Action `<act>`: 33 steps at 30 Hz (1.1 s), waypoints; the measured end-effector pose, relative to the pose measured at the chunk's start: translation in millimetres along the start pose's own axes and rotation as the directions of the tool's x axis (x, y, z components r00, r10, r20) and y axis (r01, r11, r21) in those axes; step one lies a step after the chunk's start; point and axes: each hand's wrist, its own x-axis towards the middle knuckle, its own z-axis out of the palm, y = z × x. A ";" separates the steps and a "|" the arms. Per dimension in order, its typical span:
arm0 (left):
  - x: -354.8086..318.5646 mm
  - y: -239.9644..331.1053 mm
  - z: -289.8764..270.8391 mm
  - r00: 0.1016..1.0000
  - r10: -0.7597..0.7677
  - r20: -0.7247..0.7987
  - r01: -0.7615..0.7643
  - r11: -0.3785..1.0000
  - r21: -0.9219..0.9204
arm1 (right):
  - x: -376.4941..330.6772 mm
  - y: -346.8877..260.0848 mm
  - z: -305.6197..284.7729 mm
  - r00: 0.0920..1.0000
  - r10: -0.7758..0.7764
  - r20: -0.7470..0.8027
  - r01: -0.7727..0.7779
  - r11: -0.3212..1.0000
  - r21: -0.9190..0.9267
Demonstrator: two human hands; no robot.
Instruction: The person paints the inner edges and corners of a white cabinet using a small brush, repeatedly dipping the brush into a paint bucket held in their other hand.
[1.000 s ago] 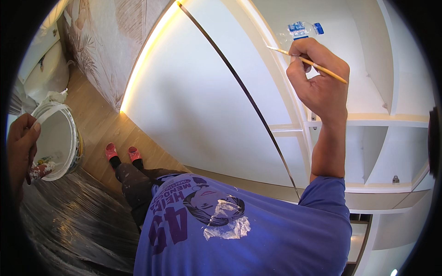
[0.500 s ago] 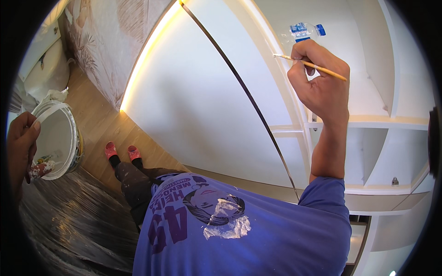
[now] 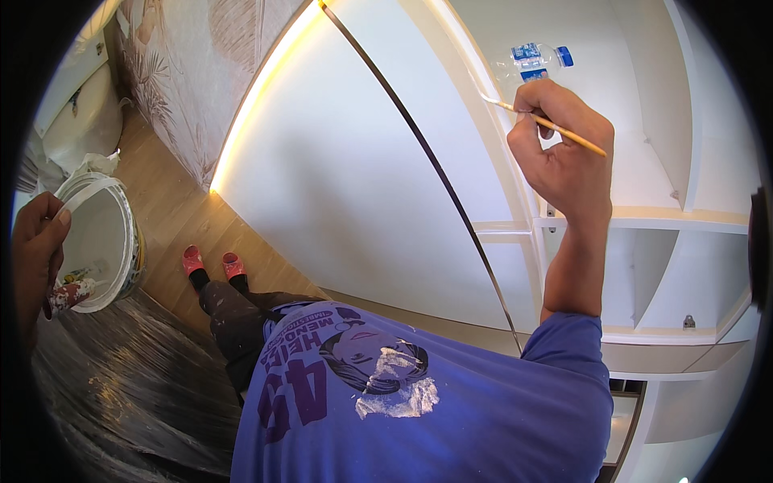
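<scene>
Yel. brush hndl (image 3: 564,134), wht bucket (image 3: 101,229), blue tee (image 3: 499,402)

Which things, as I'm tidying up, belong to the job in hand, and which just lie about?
In the job, it seems:
brush, in the right hand
bucket, held by the left hand
cabinet, beside the brush

Apparently just lying about:
plastic bottle, inside the cabinet

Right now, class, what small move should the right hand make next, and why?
Probably, the right hand should draw the thin brush lightly along the white curved edge: its whitened tip appears to be at that edge, the handle is pinched in the fingers, and the left hand has the white bucket well aside.
</scene>
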 end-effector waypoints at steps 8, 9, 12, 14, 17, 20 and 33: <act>-8.6 8.6 3.2 0.999 -0.032 -0.007 0.031 0.999 -0.032 | 3.7 -5.2 -1.2 1.000 -0.023 -0.002 0.023 0.999 -0.028; -8.1 9.6 3.5 0.999 -0.036 -0.006 0.036 0.999 -0.033 | 4.5 -4.4 0.4 1.000 -0.018 -0.003 0.018 0.999 -0.035; -7.9 10.8 3.3 0.999 -0.046 -0.008 0.046 0.998 -0.040 | 5.5 -1.8 6.2 0.998 -0.036 -0.054 0.035 0.999 -0.033; -10.1 11.3 3.5 0.999 -0.052 -0.008 0.051 0.998 -0.043 | 5.8 -0.9 6.2 0.996 -0.053 -0.065 0.051 0.998 -0.028; -7.1 12.1 4.1 0.999 -0.049 0.000 0.049 0.998 -0.049 | 2.5 -1.5 4.4 0.997 -0.038 -0.061 0.036 0.999 -0.033; -8.7 12.4 4.4 0.998 -0.058 -0.001 0.058 0.997 -0.056 | -0.9 -2.6 1.2 1.000 -0.009 -0.022 0.008 1.000 -0.020; -12.0 16.8 5.5 0.997 -0.083 0.010 0.083 0.993 -0.088 | 1.9 -4.5 1.4 0.999 -0.032 -0.027 0.031 0.999 -0.027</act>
